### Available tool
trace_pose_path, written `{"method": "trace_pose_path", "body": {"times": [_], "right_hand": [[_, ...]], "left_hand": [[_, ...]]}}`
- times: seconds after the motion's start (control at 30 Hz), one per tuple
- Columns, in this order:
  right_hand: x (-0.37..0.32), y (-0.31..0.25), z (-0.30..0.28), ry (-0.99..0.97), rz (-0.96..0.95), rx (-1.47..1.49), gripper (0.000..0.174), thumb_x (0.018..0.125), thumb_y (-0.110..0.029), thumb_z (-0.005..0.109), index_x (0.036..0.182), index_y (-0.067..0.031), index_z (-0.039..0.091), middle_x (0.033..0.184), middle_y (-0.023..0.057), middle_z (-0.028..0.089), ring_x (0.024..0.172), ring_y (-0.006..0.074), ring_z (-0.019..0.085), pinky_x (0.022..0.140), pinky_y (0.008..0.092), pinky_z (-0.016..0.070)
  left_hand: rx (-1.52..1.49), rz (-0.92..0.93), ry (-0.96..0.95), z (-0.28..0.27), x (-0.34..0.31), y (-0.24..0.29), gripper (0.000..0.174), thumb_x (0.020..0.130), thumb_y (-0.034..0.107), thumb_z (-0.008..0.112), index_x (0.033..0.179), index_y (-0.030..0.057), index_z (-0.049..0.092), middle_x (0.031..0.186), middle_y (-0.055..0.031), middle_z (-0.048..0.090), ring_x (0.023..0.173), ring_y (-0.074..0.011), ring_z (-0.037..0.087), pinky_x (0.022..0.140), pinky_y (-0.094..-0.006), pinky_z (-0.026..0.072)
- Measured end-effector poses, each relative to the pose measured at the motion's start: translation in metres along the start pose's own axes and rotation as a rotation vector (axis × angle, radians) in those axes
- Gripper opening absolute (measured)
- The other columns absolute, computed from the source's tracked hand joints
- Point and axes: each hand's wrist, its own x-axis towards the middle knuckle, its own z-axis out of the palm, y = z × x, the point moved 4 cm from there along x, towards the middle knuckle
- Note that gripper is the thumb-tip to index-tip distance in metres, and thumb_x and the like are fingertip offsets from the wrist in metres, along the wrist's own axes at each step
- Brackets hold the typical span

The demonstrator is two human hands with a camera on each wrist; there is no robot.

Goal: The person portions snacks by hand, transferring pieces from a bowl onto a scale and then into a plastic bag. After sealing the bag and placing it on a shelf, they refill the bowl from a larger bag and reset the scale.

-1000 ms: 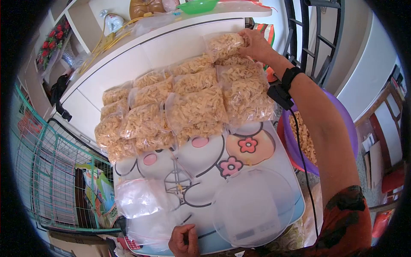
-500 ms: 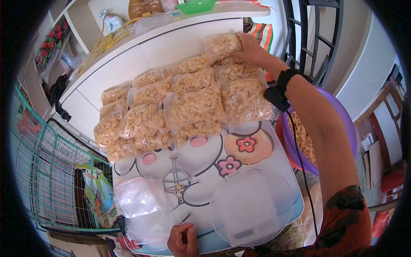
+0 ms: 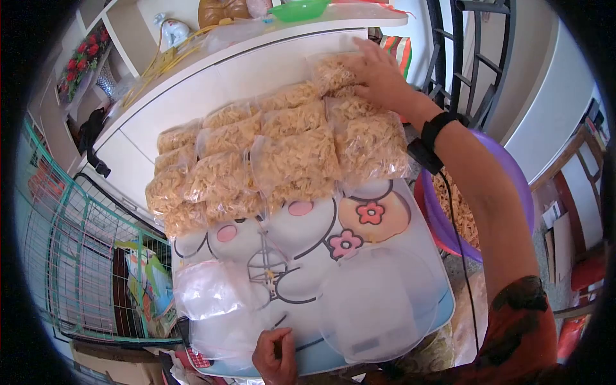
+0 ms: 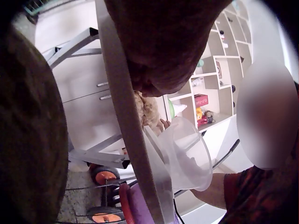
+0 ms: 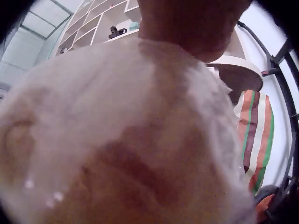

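Note:
Clear plastic bags of pale, flat dried strips stand stacked in rows at the back of the table. On the bag at the far right end point(image 3: 335, 74) rests my right hand point(image 3: 387, 80), its fingers extended over the bag's right side. A filled bag point(image 5: 107, 126) takes up most of the right wrist view, blurred and close. My left hand point(image 3: 276, 356) lies at the table's front edge, fingers loosely curled, holding nothing. To its left is a pile of flat plastic bags point(image 3: 212, 292). A translucent basin point(image 3: 378, 301) stands to its right, over a scale display seen through it.
A purple tub point(image 3: 513, 192) with more strips stands at the table's right side. A black cable point(image 3: 459, 256) hangs from my right wrist. Left of the table is a green wire cage point(image 3: 83, 256); behind it, a white cabinet point(image 3: 250, 70). A striped bag point(image 5: 254, 135) hangs near the back right.
My right hand has gone from gripping the right edge of the far-right bag to lying on it with straighter fingers. The left hand has stayed in place.

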Motion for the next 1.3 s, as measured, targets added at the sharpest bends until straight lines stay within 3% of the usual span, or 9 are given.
{"method": "trace_pose_path", "body": {"times": [0.1, 0.4, 0.67, 0.73, 0.9, 1.0, 1.1, 1.2, 1.3], "right_hand": [[0.012, -0.025, 0.004, -0.051, -0.279, -0.013, 0.065, 0.072, -0.020, 0.072, 0.133, -0.0192, 0.051, 0.138, 0.0096, 0.044, 0.132, 0.0319, 0.037, 0.105, 0.0495, 0.0295], [0.029, -0.019, 0.031, -0.088, -0.099, 0.109, 0.044, 0.079, -0.018, 0.068, 0.121, -0.0148, 0.054, 0.125, 0.0063, 0.050, 0.123, 0.0263, 0.044, 0.101, 0.0481, 0.0334], [0.018, -0.014, 0.026, -0.058, -0.136, 0.088, 0.049, 0.080, -0.019, 0.065, 0.127, -0.0146, 0.053, 0.137, 0.0114, 0.046, 0.130, 0.0308, 0.041, 0.104, 0.0496, 0.0334], [0.018, -0.012, 0.013, -0.051, -0.149, 0.144, 0.049, 0.081, -0.018, 0.064, 0.128, -0.0127, 0.053, 0.138, 0.0144, 0.047, 0.129, 0.0332, 0.041, 0.104, 0.0475, 0.0348], [0.011, 0.002, -0.031, -0.032, -0.182, 0.379, 0.045, 0.084, -0.013, 0.059, 0.128, -0.0077, 0.052, 0.130, 0.0187, 0.050, 0.125, 0.0340, 0.045, 0.104, 0.0404, 0.0377], [-0.004, 0.008, -0.064, -0.148, -0.025, 0.537, 0.042, 0.096, -0.014, 0.052, 0.138, -0.0148, 0.047, 0.142, 0.0102, 0.041, 0.128, 0.0259, 0.042, 0.106, 0.0387, 0.0368], [-0.030, -0.002, -0.100, -0.208, 0.203, 0.784, 0.039, 0.096, -0.012, 0.051, 0.136, -0.0105, 0.048, 0.135, 0.0101, 0.047, 0.123, 0.0209, 0.046, 0.104, 0.0357, 0.0376], [-0.071, -0.021, -0.145, -0.215, 0.285, 0.865, 0.033, 0.094, -0.009, 0.053, 0.127, -0.0069, 0.052, 0.123, 0.0127, 0.054, 0.110, 0.0244, 0.055, 0.095, 0.0360, 0.0439], [-0.116, -0.065, -0.215, -0.252, 0.354, 0.838, 0.032, 0.093, -0.009, 0.054, 0.125, -0.0057, 0.053, 0.120, 0.0121, 0.057, 0.113, 0.0250, 0.056, 0.096, 0.0364, 0.0433]], "left_hand": [[0.001, 0.005, 0.000, 0.000, 0.000, -0.001, 0.011, 0.092, 0.010, 0.061, 0.097, 0.0013, 0.065, 0.085, -0.0079, 0.063, 0.075, -0.0163, 0.058, 0.069, -0.0271, 0.0464], [-0.017, -0.019, -0.009, 0.001, -0.001, -0.007, 0.010, 0.092, 0.009, 0.061, 0.097, 0.0010, 0.065, 0.086, -0.0075, 0.064, 0.076, -0.0160, 0.058, 0.070, -0.0269, 0.0458], [0.052, 0.028, 0.053, 0.004, -0.002, -0.014, 0.006, 0.087, 0.006, 0.062, 0.091, 0.0022, 0.062, 0.076, -0.0074, 0.058, 0.065, -0.0150, 0.055, 0.060, -0.0268, 0.0437], [0.085, 0.107, 0.069, 0.003, 0.000, -0.007, 0.005, 0.087, 0.005, 0.062, 0.091, 0.0014, 0.062, 0.075, -0.0064, 0.056, 0.065, -0.0126, 0.053, 0.060, -0.0253, 0.0423], [-0.122, -0.031, 0.050, 0.001, -0.004, -0.016, 0.006, 0.089, 0.005, 0.062, 0.092, 0.0007, 0.063, 0.073, -0.0050, 0.055, 0.061, -0.0101, 0.048, 0.057, -0.0239, 0.0389], [-0.120, 0.004, 0.066, 0.002, -0.005, -0.012, 0.005, 0.089, 0.004, 0.061, 0.092, 0.0002, 0.064, 0.072, -0.0044, 0.054, 0.060, -0.0089, 0.045, 0.056, -0.0232, 0.0373], [-0.080, 0.051, 0.078, 0.000, -0.004, -0.003, 0.005, 0.089, 0.004, 0.061, 0.091, 0.0001, 0.064, 0.071, -0.0046, 0.054, 0.061, -0.0090, 0.047, 0.056, -0.0237, 0.0387], [-0.087, 0.104, 0.096, 0.000, -0.005, -0.002, 0.006, 0.090, 0.005, 0.061, 0.091, 0.0001, 0.064, 0.072, -0.0052, 0.056, 0.061, -0.0096, 0.049, 0.057, -0.0249, 0.0409], [-0.055, 0.119, 0.093, -0.001, -0.007, -0.002, 0.007, 0.090, 0.007, 0.060, 0.091, 0.0001, 0.064, 0.073, -0.0059, 0.057, 0.062, -0.0105, 0.052, 0.058, -0.0260, 0.0432]]}}
